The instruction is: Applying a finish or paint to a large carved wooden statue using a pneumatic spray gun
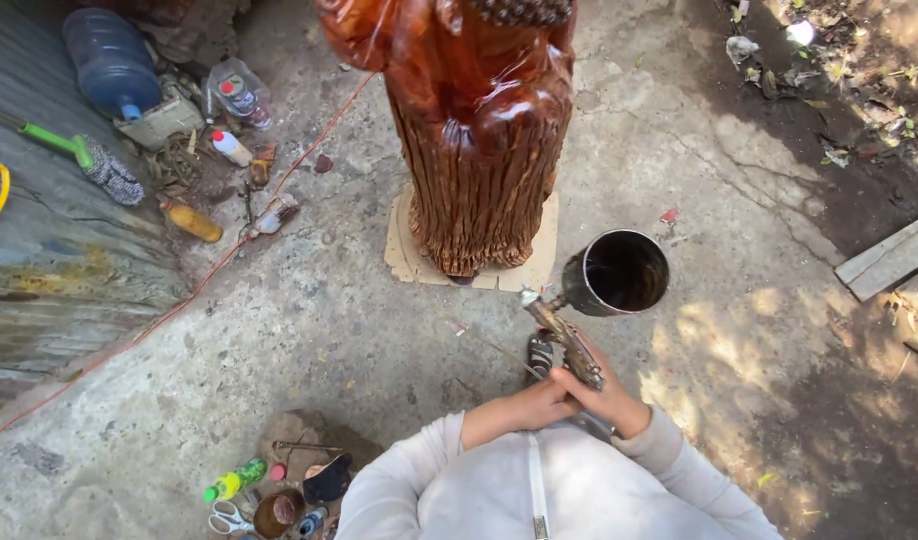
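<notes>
- The concrete floor (309, 300) is gray and cracked.
- A shiny brown wood carving (476, 130) stands on cardboard (404, 255).
- Both hands, left hand (524, 410) and right hand (609, 398), grip tight around a spray gun (579, 320).

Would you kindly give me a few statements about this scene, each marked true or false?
1. Both hands are on the spray gun. True: the left hand and right hand grip its handle together.
2. The gun's metal cup is closed with a lid. False: it is open at the top, with a dark inside.
3. The glossy carved wooden sculpture stands on a piece of cardboard. True.
4. The big blue water bottle stands upright beside the sculpture. False: it lies on its side at the far left, by the corrugated metal wall.
5. A pair of scissors lies on the ground near the person. True.
</notes>
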